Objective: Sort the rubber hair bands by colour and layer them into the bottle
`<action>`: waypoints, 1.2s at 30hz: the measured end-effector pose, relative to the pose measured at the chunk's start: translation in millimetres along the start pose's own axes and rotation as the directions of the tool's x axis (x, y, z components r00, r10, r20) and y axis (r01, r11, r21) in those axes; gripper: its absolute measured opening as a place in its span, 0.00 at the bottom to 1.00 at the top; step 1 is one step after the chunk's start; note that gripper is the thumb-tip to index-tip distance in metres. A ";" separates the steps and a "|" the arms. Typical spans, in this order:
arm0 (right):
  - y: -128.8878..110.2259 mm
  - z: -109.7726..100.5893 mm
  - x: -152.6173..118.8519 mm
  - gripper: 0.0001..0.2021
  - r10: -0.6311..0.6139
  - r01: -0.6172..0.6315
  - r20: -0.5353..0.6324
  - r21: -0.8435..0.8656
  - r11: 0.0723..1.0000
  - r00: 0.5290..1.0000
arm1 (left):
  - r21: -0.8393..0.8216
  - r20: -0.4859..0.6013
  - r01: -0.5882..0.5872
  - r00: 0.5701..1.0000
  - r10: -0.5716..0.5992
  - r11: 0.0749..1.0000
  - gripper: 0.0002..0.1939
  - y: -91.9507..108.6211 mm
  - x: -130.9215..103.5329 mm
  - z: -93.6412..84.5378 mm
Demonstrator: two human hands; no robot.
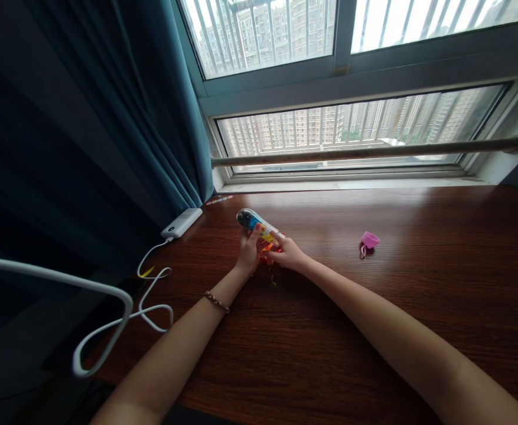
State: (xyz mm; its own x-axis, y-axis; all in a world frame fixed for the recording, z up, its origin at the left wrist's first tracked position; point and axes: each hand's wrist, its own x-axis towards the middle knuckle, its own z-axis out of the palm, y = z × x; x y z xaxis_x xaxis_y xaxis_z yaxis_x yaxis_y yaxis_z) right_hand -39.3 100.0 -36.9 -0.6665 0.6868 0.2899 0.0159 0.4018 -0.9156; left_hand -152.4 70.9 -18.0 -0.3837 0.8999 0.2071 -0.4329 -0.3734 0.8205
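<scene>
A clear rounded container (255, 221) with black, blue and yellow contents lies tilted above the dark wooden table (356, 330). My left hand (248, 251) is wrapped round its left and lower side, thumb on top. At its right end, my right hand (290, 254) has its fingers near the opening and over small red and orange pieces (267, 255). Whether my right hand grips the container or the pieces is too small to tell. A thin yellow loop (273, 280) lies just below the hands. Farther right on the table is a pink cap (369, 239) with a small loop.
At the left table edge, a white power bank (182, 223) has a white cable (152, 289) coiling down and across the left side. A blue curtain (152, 106) hangs behind it. The window with a horizontal rail (356, 153) borders the far edge.
</scene>
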 end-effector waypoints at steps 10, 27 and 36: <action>-4.8 1.4 2.9 0.25 0.015 -0.014 0.046 -0.026 1.000 0.999 | -0.095 -0.084 0.004 0.996 -0.012 0.996 0.14 0.4 9.3 -9.4; -0.3 1.7 1.1 0.14 -0.183 0.100 -0.246 -0.314 0.944 0.952 | -0.040 -0.166 -0.099 0.982 0.091 0.994 0.15 -2.0 20.4 -19.5; 7.8 1.7 -0.6 0.12 -0.121 0.014 -0.299 -0.336 0.942 0.947 | 0.049 -0.201 -0.230 0.951 0.235 0.972 0.17 3.9 23.7 -22.3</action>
State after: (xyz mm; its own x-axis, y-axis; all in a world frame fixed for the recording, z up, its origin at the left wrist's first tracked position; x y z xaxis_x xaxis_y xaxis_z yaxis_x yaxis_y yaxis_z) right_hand -40.0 101.7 -44.7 -0.4103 0.7826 0.4682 0.2559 0.5916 -0.7646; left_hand -181.4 85.8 -21.8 -0.6309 0.7226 0.2825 -0.2923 -0.5587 0.7761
